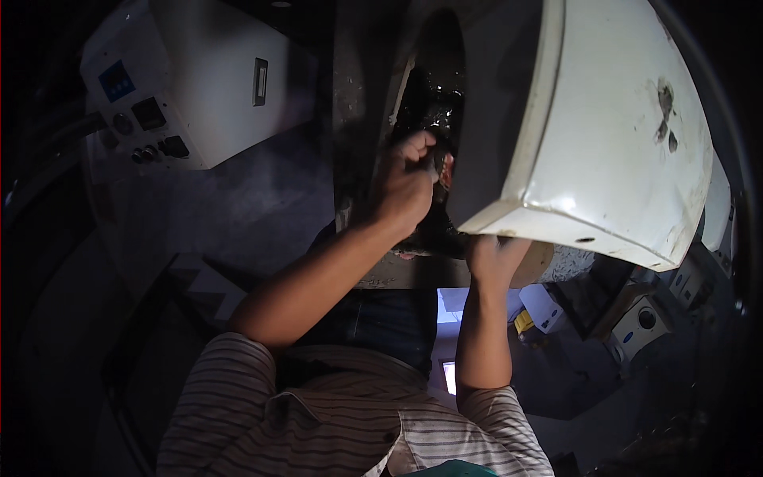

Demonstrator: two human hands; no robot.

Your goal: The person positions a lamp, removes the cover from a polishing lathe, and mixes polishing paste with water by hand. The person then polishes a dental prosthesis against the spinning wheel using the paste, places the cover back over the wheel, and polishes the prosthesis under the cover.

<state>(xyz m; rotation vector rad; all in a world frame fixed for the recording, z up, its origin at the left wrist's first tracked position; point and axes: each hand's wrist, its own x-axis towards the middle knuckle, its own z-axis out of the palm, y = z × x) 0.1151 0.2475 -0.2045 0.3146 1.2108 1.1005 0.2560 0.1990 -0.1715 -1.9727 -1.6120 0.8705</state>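
An off-white curved housing, its outer face worn through in dark patches, stands as the largest thing in view. Well to the left of the housing sits a boxy white machine with a recessed handle, a small blue panel and round controls along its front. Below the housing and to its left spreads the person's striped shirt, both bare forearms reaching up from its sleeves. Just left of the housing, a dark recess runs lengthwise, and something wet or glossy glints inside it.

The left hand reaches over this recess, left of the housing and apart from its pale rim. Its fingers curl inward toward the palm; how tightly they close cannot be told. The right hand is at the housing's lower left corner, its fingers passing out of sight behind the lower edge, so their spread and any hold cannot be told.

Below the housing, toward the right, rests a compact white unit with a dark round front. Smaller again, a reddish piece shows between the left hand and the housing, right beside the curled fingers; whether they grip it is unclear.
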